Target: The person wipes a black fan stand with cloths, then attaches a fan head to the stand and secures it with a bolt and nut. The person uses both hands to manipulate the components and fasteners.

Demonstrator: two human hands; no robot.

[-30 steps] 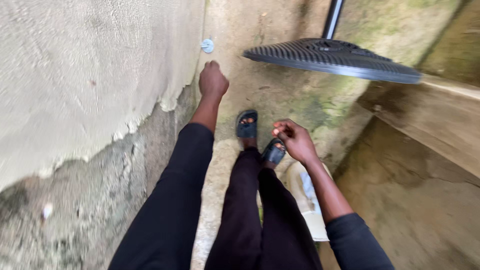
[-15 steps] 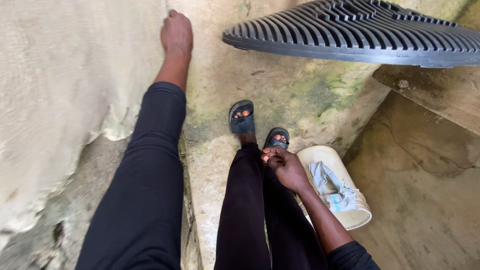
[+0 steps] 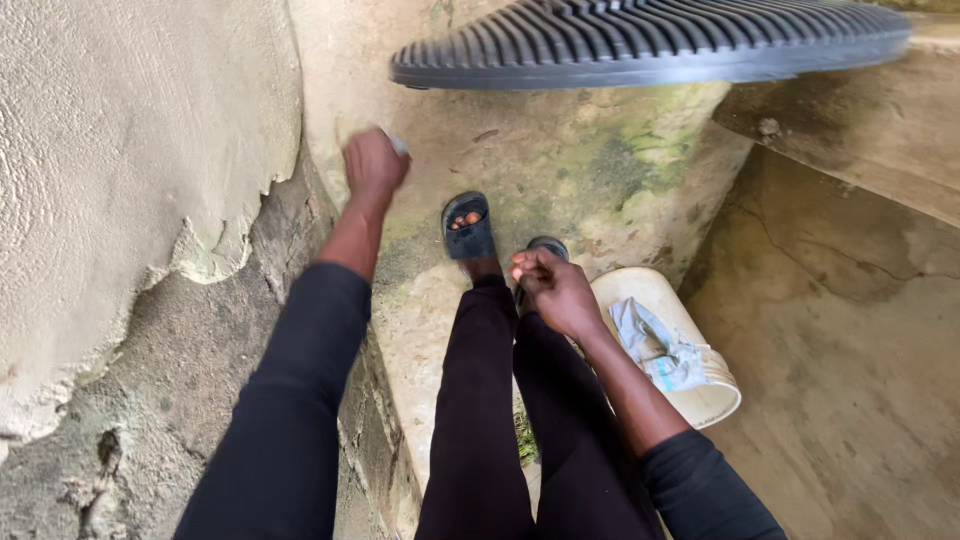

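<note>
My left hand (image 3: 372, 166) is raised beside the rough plastered wall (image 3: 130, 170), its grip pressed together around a small pale object (image 3: 399, 146) that shows at the knuckles; blur hides what it is. My right hand (image 3: 553, 288) hangs over my knees, fingers loosely curled, holding nothing I can see. Just beside it stands a white bucket (image 3: 712, 400) with a crumpled cloth (image 3: 655, 345) inside. A black slatted disc (image 3: 650, 40) juts out above.
</note>
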